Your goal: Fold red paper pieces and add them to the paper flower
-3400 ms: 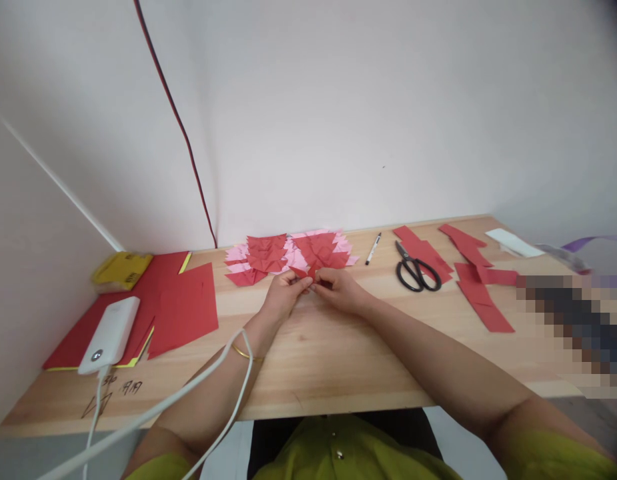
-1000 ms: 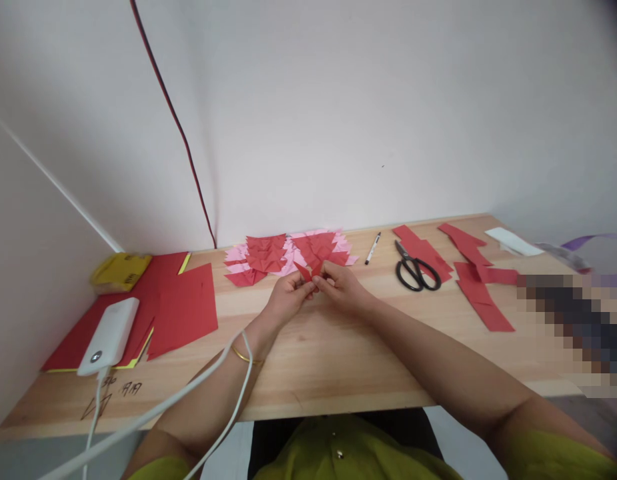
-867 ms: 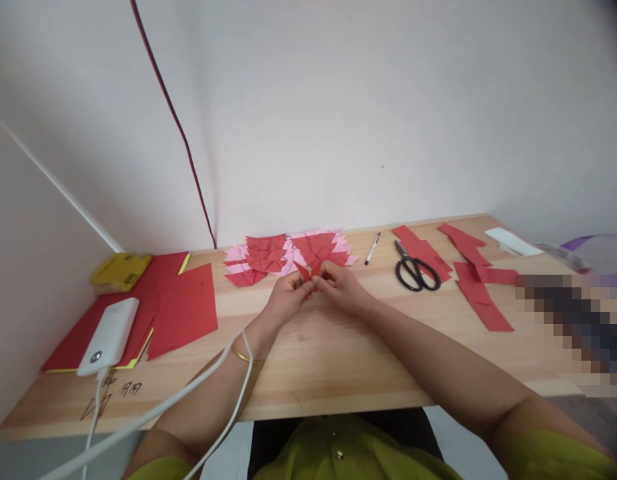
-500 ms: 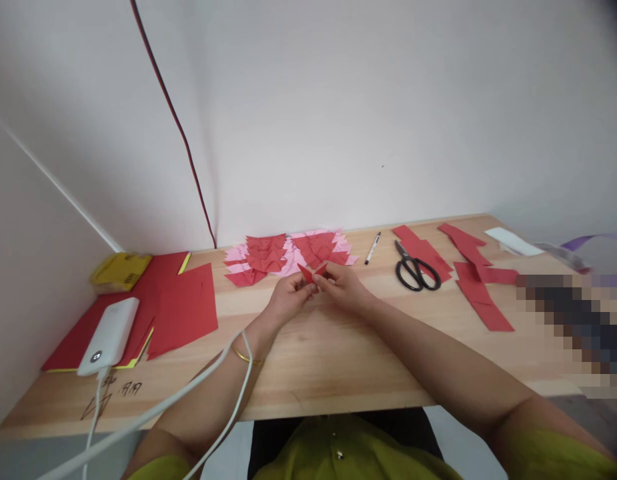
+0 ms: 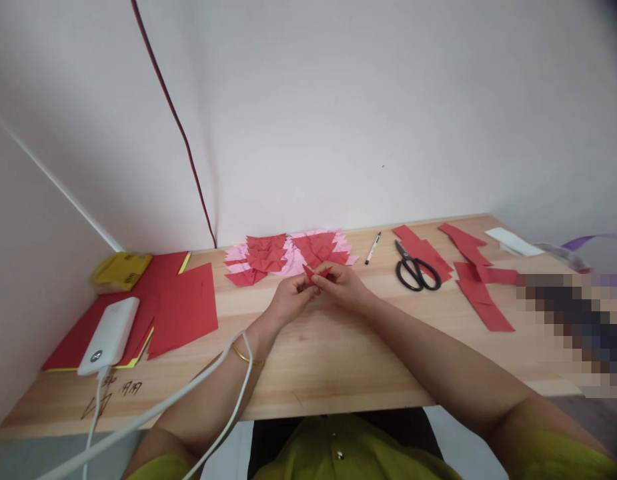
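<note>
Yellow-green sleeves frame the nearest edge of the wooden table [image 5: 338,367], and from them both forearms reach to the middle, where the left hand [image 5: 288,301] and right hand [image 5: 344,288] meet with fingertips pinched shut on a small folded red paper piece [image 5: 315,272], held just off the wood so its creases can be worked. Beyond it lies a fanned pile of folded red and pink pieces [image 5: 288,257], with scissors [image 5: 415,270], pen [image 5: 373,248], red strips [image 5: 475,280] and red sheets [image 5: 173,303] in easy reach, against a bare white wall [image 5: 338,113]

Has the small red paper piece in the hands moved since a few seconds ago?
Yes. The red paper piece has lifted slightly off the table, toward the folded paper pile behind it.
</note>
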The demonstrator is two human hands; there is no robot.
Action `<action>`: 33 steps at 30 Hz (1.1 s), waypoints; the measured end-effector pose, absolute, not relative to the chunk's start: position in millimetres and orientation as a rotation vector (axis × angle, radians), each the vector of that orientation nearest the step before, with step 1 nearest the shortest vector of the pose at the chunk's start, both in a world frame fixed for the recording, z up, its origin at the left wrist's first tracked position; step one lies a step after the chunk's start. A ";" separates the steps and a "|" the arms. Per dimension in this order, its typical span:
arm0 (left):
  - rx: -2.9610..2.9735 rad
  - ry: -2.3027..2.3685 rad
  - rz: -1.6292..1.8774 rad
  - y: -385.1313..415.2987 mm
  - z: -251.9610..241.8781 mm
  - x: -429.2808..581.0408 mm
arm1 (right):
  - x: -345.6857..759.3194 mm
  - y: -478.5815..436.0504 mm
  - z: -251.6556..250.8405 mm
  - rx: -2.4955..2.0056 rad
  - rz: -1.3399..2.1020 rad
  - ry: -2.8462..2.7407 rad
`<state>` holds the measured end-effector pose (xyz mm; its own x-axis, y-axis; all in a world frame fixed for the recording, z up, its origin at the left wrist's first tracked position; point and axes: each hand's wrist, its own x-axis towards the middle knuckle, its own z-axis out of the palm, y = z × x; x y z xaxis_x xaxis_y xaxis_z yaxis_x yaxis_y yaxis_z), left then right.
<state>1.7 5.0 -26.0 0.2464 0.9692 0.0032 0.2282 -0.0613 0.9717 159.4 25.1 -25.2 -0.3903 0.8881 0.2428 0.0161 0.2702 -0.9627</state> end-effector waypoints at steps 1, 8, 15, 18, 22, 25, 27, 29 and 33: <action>1.520 1.173 0.917 4.9 -25.5 1.6 | 159.4 25.2 -24.7 -0.844 1.247 -1.646; 1.542 1.176 0.942 4.8 -26.1 1.8 | 160.6 27.7 -26.6 -0.872 1.359 -1.609; 1.674 1.238 0.880 5.3 -28.3 0.6 | 160.8 27.2 -25.5 -0.873 1.298 -1.643; 1.688 1.265 0.874 5.3 -27.9 0.5 | 160.8 27.6 -24.6 -0.875 1.299 -1.642; 1.653 1.241 0.894 4.8 -28.0 0.8 | 160.9 28.3 -27.7 -0.842 1.396 -1.615; 1.657 1.244 0.898 4.3 -27.9 1.1 | 160.8 27.8 -28.6 -0.815 1.416 -1.623; 1.668 1.234 0.891 4.3 -27.6 1.1 | 160.8 27.1 -27.2 -0.833 1.369 -1.650; 1.689 1.226 0.890 4.5 -27.5 0.8 | 160.8 26.4 -24.8 -0.864 1.306 -1.675; 1.723 1.242 0.880 4.9 -27.8 0.2 | 161.0 25.7 -21.4 -0.889 1.269 -1.677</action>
